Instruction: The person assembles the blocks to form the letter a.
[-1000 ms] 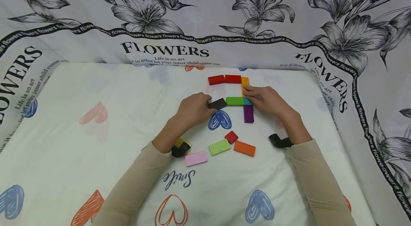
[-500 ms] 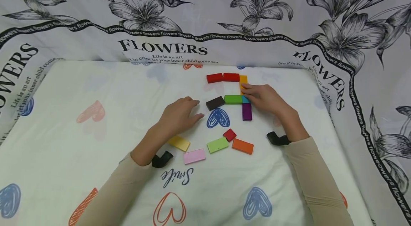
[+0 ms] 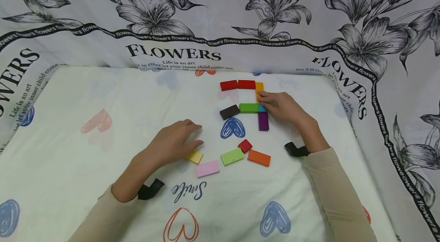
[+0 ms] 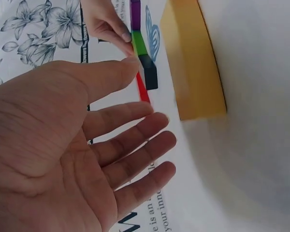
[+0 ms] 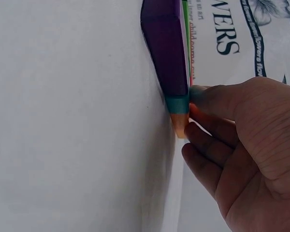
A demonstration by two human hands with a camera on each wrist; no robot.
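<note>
My left hand (image 3: 170, 141) hovers open, palm and spread fingers showing in the left wrist view, beside a pale yellow block (image 3: 195, 157) that it partly covers in the head view. Nothing lies between its fingers. With its fingertips, my right hand (image 3: 283, 106) touches the orange-yellow block (image 3: 259, 86), thumb by the small blue block (image 3: 262, 107). These belong to a connected figure: two red blocks (image 3: 246, 84) run along the top, a green block (image 3: 248, 108) reaches left from the blue one, a purple block (image 3: 263, 121) hangs below. A tilted dark block (image 3: 229, 112) meets the green one's left end.
Loose blocks lie nearer the body: pink (image 3: 207, 169), light green (image 3: 232, 156), small red (image 3: 245, 146) and orange (image 3: 259, 158). They rest on a white cloth (image 3: 123, 173) printed with hearts. A flower-printed sheet (image 3: 213, 13) rises behind it.
My left hand has let go of the dark block and drawn back left and toward the body, over the pale yellow block. My right hand stays at the orange-yellow and blue blocks.
</note>
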